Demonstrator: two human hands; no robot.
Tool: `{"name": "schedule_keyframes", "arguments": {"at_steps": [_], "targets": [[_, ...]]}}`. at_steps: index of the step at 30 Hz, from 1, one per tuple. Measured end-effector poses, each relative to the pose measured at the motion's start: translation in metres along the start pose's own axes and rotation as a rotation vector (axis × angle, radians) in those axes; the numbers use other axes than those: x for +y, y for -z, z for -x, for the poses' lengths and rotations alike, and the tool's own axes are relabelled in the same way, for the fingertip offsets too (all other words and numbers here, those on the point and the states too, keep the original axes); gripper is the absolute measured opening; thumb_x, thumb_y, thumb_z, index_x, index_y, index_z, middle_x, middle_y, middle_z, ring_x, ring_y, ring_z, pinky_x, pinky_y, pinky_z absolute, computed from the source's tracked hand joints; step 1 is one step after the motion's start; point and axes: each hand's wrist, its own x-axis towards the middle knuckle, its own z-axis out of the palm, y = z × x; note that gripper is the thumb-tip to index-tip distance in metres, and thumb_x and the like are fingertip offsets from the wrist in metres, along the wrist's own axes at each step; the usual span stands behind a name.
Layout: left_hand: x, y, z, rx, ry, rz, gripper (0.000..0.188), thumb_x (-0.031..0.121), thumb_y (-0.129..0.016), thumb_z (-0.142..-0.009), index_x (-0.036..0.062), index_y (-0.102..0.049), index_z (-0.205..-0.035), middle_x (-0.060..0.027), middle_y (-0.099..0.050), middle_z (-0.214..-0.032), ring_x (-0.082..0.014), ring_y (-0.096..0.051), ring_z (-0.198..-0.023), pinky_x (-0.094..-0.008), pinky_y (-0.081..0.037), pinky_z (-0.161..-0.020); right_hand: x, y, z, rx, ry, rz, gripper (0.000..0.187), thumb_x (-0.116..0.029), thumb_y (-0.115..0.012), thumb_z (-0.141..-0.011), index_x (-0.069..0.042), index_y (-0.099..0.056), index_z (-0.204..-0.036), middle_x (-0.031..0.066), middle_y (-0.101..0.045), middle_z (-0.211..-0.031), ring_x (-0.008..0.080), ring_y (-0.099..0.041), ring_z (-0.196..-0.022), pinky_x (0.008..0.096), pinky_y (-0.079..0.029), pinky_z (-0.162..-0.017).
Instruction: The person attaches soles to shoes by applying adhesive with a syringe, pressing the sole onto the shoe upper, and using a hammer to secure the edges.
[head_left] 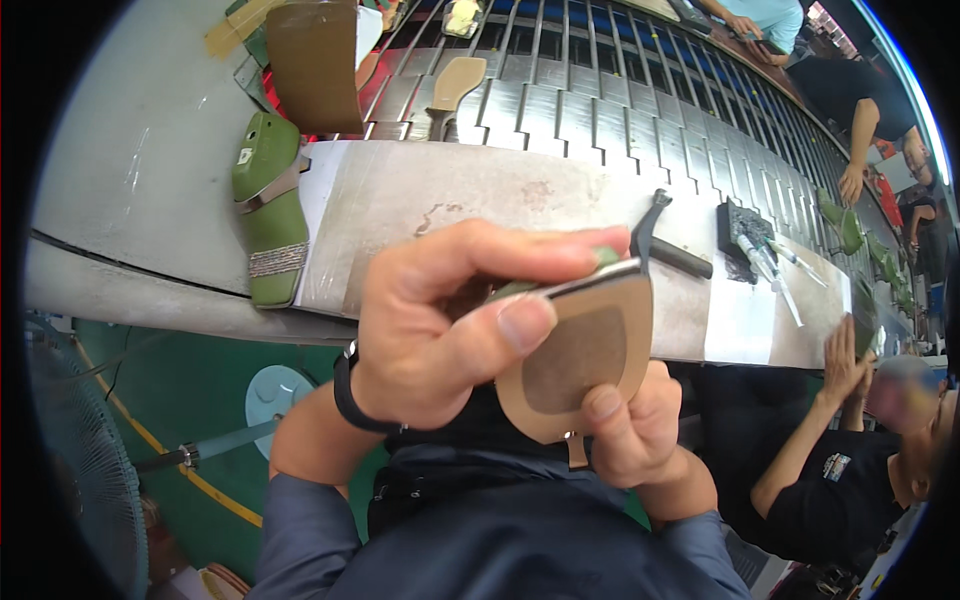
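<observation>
Both my hands hold a shoe with a tan sole (635, 345), its underside turned toward me. A darker brown patch covers the middle of that sole. My left hand (440, 320) is closed round the upper left side, thumb along the edge. Bits of green show under its fingers; the rest of the upper is hidden. My right hand (640, 430) pinches the lower end, thumb on the sole, near a small tan tab. Just beyond the shoe lies what looks like a hammer (682, 257) with a dark head, partly covered by the shoe.
A green shoe last with straps (275, 215) lies at left on the bench (400, 180). Beyond runs a slatted metal conveyor (560, 90) carrying a tan sole piece (460, 82). Brushes (765, 265) rest by a black block (738, 232). Co-workers sit at right; a fan (85, 450) stands lower left.
</observation>
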Motion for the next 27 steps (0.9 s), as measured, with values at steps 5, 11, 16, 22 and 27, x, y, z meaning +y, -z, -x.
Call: {"name": "schedule_keyframes", "arguments": {"at_steps": [5,11,16,22,27], "targets": [[0.018,0.005,0.026,0.106,0.055,-0.059,0.017,0.018,-0.064,-0.102,0.0033,-0.057,-0.109,-0.0411,-0.063,-0.126,-0.0482,-0.068,-0.117,-0.0565,-0.059,-0.096,0.004,-0.019,0.001,-0.089,0.108,0.110,0.023,-0.013,-0.066,-0.101,-0.003,-0.067,-0.081,0.0090,-0.058,-0.061,0.0273,-0.056,-0.050,0.0369,-0.044,-0.049],[0.030,0.010,0.035,0.217,0.051,-0.180,0.027,0.019,-0.072,-0.099,0.0073,-0.048,-0.101,-0.0353,-0.070,-0.114,-0.0418,-0.073,-0.108,-0.0512,-0.063,-0.091,-0.003,-0.033,-0.008,-0.164,0.099,0.170,0.015,-0.011,-0.071,-0.095,-0.003,-0.069,-0.083,0.0101,-0.059,-0.062,0.0301,-0.058,-0.051,0.0401,-0.046,-0.049],[0.038,0.008,0.033,0.296,0.037,-0.396,0.032,0.020,-0.074,-0.099,0.0069,-0.045,-0.095,-0.0273,-0.073,-0.100,-0.0327,-0.076,-0.095,-0.0392,-0.064,-0.081,-0.005,-0.040,-0.014,-0.164,0.095,0.189,0.024,-0.011,-0.067,-0.098,-0.004,-0.063,-0.075,0.0105,-0.056,-0.061,0.0298,-0.056,-0.050,0.0377,-0.043,-0.049],[0.035,0.008,0.030,0.496,0.011,-0.495,0.025,0.017,-0.073,-0.098,0.0016,-0.054,-0.105,-0.0194,-0.072,-0.094,-0.0261,-0.074,-0.086,-0.0370,-0.060,-0.083,-0.004,-0.035,-0.025,-0.159,0.042,0.170,0.022,-0.013,-0.073,-0.095,-0.004,-0.065,-0.077,0.0118,-0.058,-0.060,0.0293,-0.059,-0.050,0.0392,-0.046,-0.046],[0.035,0.018,0.032,0.305,-0.066,-0.817,0.020,0.014,-0.072,-0.096,-0.0002,-0.061,-0.104,-0.0145,-0.069,-0.097,-0.0233,-0.072,-0.090,-0.0349,-0.057,-0.085,-0.002,-0.037,-0.027,-0.129,0.037,0.155,0.029,-0.013,-0.072,-0.096,-0.004,-0.060,-0.071,0.0113,-0.055,-0.056,0.0287,-0.057,-0.046,0.0390,-0.044,-0.044]]}}
